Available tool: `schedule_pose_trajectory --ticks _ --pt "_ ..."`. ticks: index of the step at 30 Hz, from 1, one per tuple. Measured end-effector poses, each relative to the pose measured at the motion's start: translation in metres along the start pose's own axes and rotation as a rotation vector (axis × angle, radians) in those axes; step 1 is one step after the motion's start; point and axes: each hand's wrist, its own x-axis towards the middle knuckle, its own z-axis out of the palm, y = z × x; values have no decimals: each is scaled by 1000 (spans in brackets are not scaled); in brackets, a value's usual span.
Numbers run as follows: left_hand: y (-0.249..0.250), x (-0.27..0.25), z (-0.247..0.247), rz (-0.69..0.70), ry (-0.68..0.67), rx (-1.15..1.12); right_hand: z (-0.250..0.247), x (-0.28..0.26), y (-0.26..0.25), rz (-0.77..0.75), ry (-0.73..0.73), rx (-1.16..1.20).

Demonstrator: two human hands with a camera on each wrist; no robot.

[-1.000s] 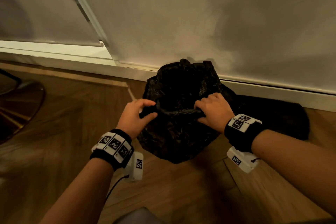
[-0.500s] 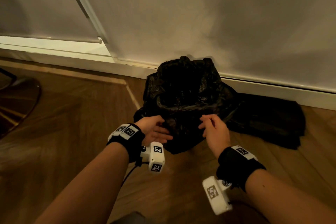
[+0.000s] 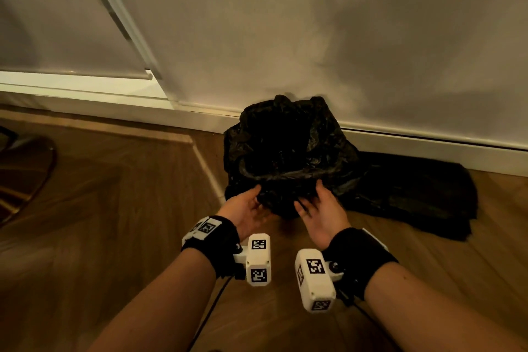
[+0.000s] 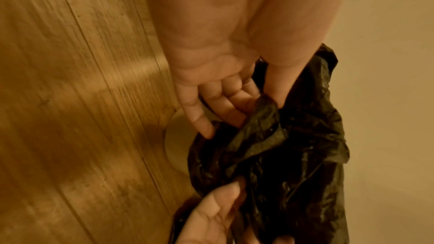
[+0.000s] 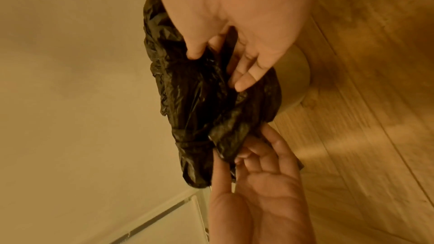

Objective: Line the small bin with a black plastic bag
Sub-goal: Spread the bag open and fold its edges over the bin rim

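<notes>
The small bin stands against the wall with the black plastic bag (image 3: 288,151) draped over it, mouth open at the top. Only a strip of the bin's pale wall (image 4: 176,147) shows below the plastic. Both palms face up at the bag's lower front edge. My left hand (image 3: 251,203) pinches a fold of the hem between thumb and fingers (image 4: 225,107). My right hand (image 3: 311,203) holds the hem the same way, thumb on top and fingers (image 5: 246,79) underneath.
A second heap of black plastic (image 3: 414,194) lies on the wooden floor right of the bin. The white wall and skirting board (image 3: 428,148) run just behind. A dark rounded chair base (image 3: 23,177) sits at the far left.
Both hands left the bin's rim and dropped to the bag's lower front. They turned palm up and took hold of the hem.
</notes>
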Motion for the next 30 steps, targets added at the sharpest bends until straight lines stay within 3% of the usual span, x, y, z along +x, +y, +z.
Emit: schedule_pose_trajectory --ticks 3,7,15,22,30 --pt "1 -1 -11 5 6 -99 -15 -2 -6 53 0 177" --pt "9 -3 -24 30 -50 -245 -28 -3 -11 112 -64 241" --pt "5 -13 -18 7 -3 -179 -24 -9 -18 224 -73 315" --pt "9 -15 -21 11 -107 -101 -21 0 -23 197 -91 314" --pt "10 -2 -19 32 64 -142 -7 -4 -32 201 0 140"
